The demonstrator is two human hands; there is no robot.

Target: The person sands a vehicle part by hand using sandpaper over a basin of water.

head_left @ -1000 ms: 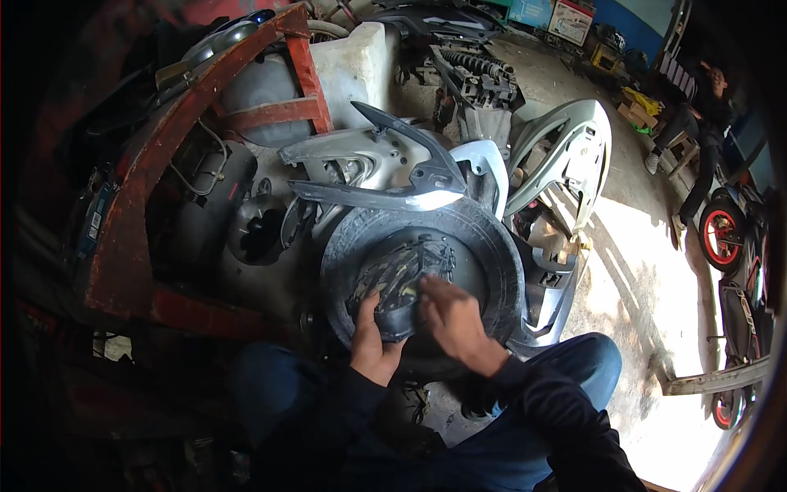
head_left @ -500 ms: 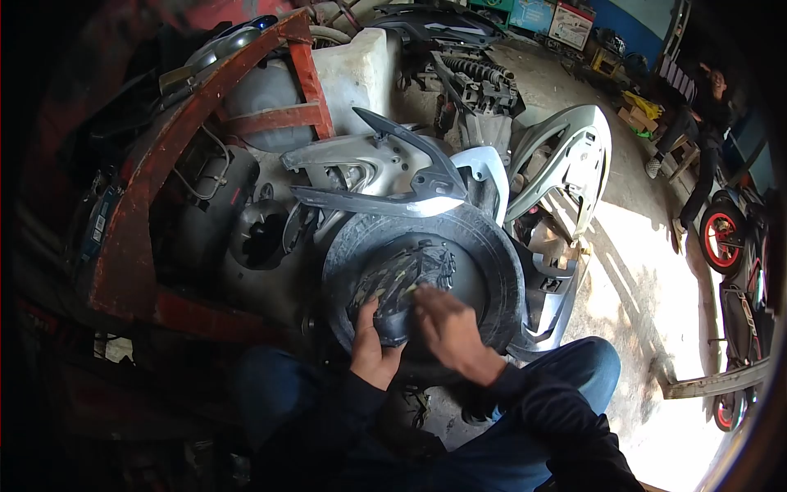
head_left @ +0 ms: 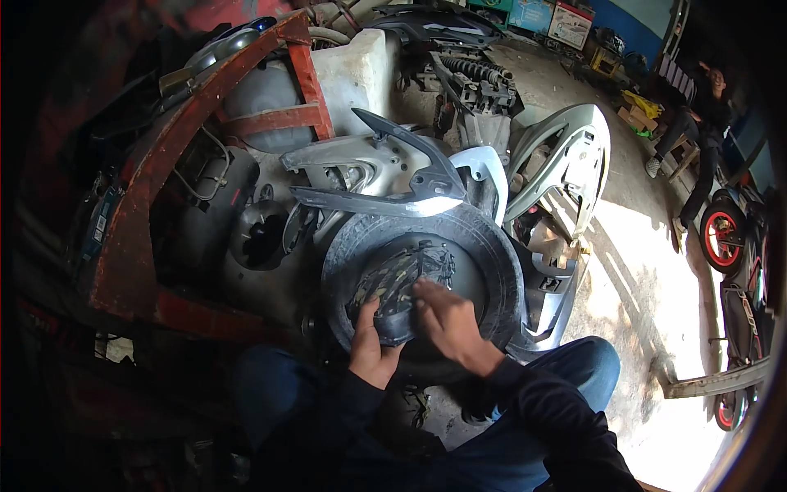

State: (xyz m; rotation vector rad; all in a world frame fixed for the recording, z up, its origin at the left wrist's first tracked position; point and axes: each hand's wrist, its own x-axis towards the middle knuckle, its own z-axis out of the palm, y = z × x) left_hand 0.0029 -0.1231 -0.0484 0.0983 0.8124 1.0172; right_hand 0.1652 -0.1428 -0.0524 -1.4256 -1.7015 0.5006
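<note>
A dark, rounded part with streaky black and pale yellowish patches (head_left: 385,281) is tilted over a round black rubber tub (head_left: 506,299); I cannot make out its exact kind. My left hand (head_left: 373,353) grips its near left edge, thumb on top and the other fingers hidden underneath. My right hand (head_left: 453,330) is closed, with its bent fingertips against the right side of the part. Whatever lies under those fingertips, if anything, is hidden.
A dark V-shaped fairing piece (head_left: 426,176) rests across the tub's far rim. Beyond it lie silver body panels (head_left: 574,164). A red metal frame (head_left: 131,238) stands at left. A person (head_left: 709,115) sits at far right, near a motorcycle with red wheels (head_left: 721,238).
My right hand has shifted slightly along the part, and its blur has lessened. My left hand and the part stay nearly in place.
</note>
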